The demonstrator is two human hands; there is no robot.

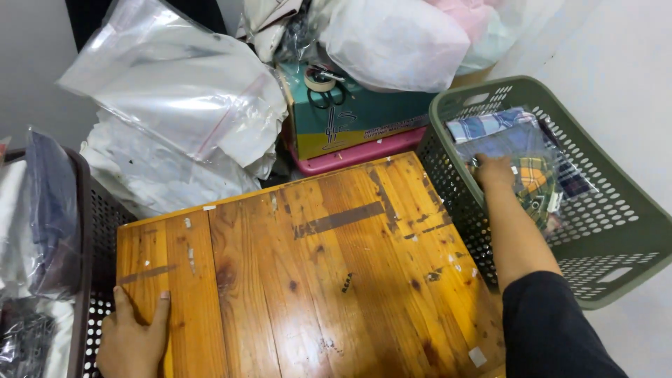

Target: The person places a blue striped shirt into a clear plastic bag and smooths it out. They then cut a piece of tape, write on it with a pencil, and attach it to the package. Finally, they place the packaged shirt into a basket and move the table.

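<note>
Cramped corner, piled with plastic bags around a scuffed wooden table (308, 273). My right hand (494, 172) is down in the green basket (616, 231), fingers curled onto a clear bag of plaid cloth (521, 164) right under them, though I can't tell if it's actually gripped. Looks soft, light, slippery; I'd pinch an edge. Left hand (133, 336) lies flat and relaxed on the table's near corner.

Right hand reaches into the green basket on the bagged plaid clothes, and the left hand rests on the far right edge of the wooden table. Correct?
Not quite. In the head view, the left hand rests on the wooden table's near left edge. The right hand does reach into the green basket onto the bagged plaid clothes.
</note>
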